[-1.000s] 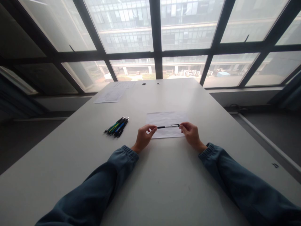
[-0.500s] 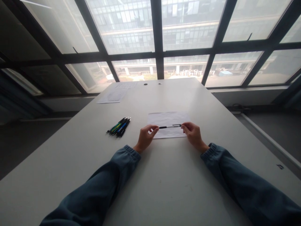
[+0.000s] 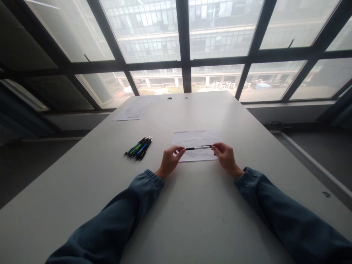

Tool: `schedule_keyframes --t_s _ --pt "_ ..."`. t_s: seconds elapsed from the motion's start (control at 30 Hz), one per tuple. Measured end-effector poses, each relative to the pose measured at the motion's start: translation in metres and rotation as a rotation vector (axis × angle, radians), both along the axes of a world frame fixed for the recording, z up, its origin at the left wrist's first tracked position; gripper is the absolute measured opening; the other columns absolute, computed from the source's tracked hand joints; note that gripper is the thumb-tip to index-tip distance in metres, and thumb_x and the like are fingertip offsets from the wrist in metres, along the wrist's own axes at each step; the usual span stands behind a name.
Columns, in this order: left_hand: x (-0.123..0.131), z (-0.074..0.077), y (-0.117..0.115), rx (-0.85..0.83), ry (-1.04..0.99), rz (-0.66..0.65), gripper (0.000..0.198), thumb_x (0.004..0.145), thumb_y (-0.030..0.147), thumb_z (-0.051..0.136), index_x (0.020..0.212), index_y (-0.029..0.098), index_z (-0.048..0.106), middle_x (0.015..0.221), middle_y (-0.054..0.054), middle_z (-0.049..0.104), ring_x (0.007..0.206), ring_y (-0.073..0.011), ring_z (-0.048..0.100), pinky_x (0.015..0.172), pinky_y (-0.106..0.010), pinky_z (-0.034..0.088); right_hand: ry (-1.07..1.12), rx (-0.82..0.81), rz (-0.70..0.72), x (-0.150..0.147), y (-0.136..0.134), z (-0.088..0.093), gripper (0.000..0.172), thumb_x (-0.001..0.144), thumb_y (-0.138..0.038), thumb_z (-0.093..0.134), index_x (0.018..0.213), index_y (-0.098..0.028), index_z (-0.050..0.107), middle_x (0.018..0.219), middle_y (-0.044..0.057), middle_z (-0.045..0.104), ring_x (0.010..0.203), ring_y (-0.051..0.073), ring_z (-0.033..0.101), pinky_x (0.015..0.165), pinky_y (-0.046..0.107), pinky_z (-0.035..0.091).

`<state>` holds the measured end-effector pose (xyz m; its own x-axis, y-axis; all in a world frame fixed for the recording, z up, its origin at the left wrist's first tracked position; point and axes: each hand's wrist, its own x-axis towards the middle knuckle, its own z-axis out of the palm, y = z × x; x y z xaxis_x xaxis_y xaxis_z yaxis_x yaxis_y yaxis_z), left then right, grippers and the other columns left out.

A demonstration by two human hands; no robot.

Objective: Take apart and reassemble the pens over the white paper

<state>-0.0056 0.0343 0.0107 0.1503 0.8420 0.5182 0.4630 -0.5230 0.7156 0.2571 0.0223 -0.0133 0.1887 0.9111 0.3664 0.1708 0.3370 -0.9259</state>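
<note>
A white and black pen [image 3: 198, 147] is held level between my two hands, over a white sheet of paper [image 3: 192, 137]. My left hand [image 3: 170, 159] pinches the pen's dark end between thumb and fingers. At the clip end, my right hand [image 3: 224, 157] grips it the same way. The very tips of the pen are hidden by my fingers. To the left of my left hand, a bunch of several pens [image 3: 138, 148], mostly black with some green, yellow and blue, lies on the table.
The long white table [image 3: 176, 220] stretches to tall windows [image 3: 154, 33]. More papers [image 3: 129, 112] lie at its far left. Two small holes [image 3: 169, 98] sit near the far edge, and a small dark mark [image 3: 326, 194] is at the right.
</note>
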Motion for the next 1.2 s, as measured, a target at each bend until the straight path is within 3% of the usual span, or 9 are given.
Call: schedule_keyframes --t_s 1.2 --pt "-0.0003 0.0014 -0.0006 -0.034 -0.008 -0.030 0.027 0.090 0.043 0.063 0.086 0.018 0.073 0.081 -0.005 0.075 0.072 -0.0169 0.066 0.070 -0.029 0.051 -0.009 0.008 0.009 -0.0004 -0.0012 0.0018 0.031 0.083 -0.047 0.067 0.084 -0.017 0.068 0.069 0.004 0.067 0.055 0.014 0.057 0.050 0.027 0.044"
